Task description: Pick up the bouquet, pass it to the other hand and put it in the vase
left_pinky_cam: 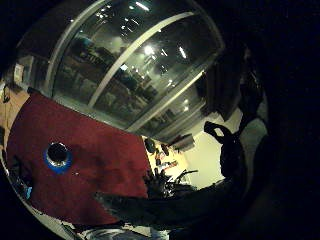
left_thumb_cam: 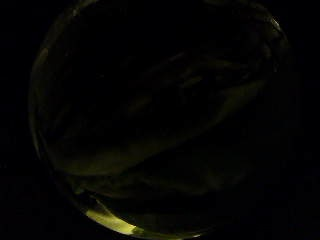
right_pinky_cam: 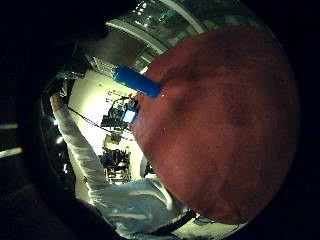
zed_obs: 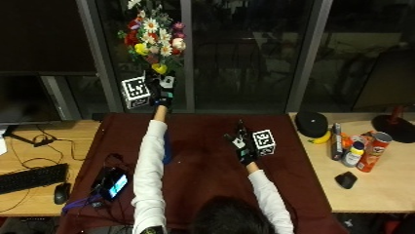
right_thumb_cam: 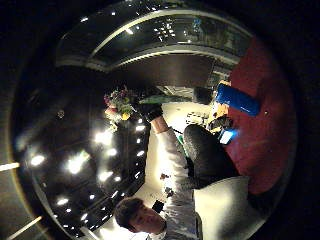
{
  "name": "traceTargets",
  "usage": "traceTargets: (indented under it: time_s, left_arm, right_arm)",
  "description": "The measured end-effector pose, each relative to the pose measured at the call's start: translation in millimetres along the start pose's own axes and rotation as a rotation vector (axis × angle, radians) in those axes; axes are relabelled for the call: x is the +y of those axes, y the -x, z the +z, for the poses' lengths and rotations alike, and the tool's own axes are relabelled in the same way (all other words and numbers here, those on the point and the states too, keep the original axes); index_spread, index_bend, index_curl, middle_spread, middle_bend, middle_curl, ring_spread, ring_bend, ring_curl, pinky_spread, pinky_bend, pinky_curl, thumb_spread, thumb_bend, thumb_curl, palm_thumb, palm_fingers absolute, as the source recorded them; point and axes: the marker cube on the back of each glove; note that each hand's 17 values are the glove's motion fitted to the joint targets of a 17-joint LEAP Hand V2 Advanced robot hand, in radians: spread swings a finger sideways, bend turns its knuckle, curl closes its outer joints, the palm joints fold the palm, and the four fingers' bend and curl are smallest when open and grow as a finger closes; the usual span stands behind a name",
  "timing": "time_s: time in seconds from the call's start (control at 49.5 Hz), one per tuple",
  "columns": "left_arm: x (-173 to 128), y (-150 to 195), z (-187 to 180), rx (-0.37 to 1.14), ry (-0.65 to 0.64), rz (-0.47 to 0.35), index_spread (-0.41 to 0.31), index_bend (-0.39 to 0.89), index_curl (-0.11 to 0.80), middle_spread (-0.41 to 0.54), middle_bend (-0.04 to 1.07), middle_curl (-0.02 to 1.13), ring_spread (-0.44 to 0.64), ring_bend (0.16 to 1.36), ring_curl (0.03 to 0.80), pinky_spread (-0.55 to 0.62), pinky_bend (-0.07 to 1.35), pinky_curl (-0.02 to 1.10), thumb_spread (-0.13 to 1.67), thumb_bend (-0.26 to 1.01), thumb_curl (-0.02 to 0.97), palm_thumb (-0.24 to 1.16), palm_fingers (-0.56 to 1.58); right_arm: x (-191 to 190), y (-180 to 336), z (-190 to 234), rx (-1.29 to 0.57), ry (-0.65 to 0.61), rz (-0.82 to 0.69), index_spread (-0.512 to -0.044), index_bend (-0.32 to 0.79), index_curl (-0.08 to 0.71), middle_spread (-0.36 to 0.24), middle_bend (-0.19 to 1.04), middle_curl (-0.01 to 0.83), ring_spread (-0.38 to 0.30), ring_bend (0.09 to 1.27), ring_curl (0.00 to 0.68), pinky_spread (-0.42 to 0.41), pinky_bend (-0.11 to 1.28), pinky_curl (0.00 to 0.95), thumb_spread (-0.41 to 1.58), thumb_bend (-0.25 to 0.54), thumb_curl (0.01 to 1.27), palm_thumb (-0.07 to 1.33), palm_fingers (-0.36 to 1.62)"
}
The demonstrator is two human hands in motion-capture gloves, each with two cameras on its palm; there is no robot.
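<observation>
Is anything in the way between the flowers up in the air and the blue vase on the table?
Nothing visible is. The left hand holds the bouquet up high. The blue vase stands alone on the red cloth, its mouth uncovered. The right hand hovers off to the side, holding nothing, ready for the pass.

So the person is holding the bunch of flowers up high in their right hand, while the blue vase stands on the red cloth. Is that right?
Not quite: it is the left hand that holds the flowers up high, as the outside view shows. The right hand hangs over the red cloth and holds nothing. The blue vase does stand on that cloth.
</observation>
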Motion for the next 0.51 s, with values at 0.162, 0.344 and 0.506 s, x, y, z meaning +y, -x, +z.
traceTargets:
  time_s: [0.162,0.344,0.506]
  left_arm:
    - [-21.0,4.5,-7.7,-0.002,-0.046,-0.028,-0.352,0.47,0.541,-0.325,0.72,0.54,-0.39,0.75,0.472,-0.38,0.6,0.43,0.18,-0.03,0.744,0.83,1.39]
    - [-44.7,44.3,-11.9,-0.037,-0.085,-0.033,-0.354,0.46,0.55,-0.325,0.72,0.54,-0.39,0.75,0.473,-0.38,0.59,0.43,0.18,-0.03,0.757,0.82,1.39]
    - [-52.8,90.8,-16.1,-0.032,-0.123,-0.121,-0.353,0.46,0.554,-0.324,0.72,0.54,-0.39,0.74,0.471,-0.38,0.59,0.43,0.18,-0.03,0.768,0.82,1.39]
  right_arm:
    - [-14.3,-12.7,-6.9,-0.022,-0.018,-0.029,-0.431,0.11,0.208,-0.074,0.18,0.321,0.079,0.46,0.301,0.265,0.68,0.363,1.03,-0.034,0.43,0.57,-0.08]
    - [-12.4,-22.5,-5.0,-0.018,-0.026,0.01,-0.433,0.11,0.19,-0.074,0.17,0.306,0.069,0.45,0.296,0.266,0.67,0.35,1.04,-0.026,0.41,0.57,-0.07]
    - [-10.7,-36.2,-4.3,-0.029,-0.038,0.093,-0.434,0.12,0.182,-0.081,0.18,0.302,0.058,0.44,0.294,0.266,0.65,0.341,1.05,-0.024,0.4,0.57,-0.06]
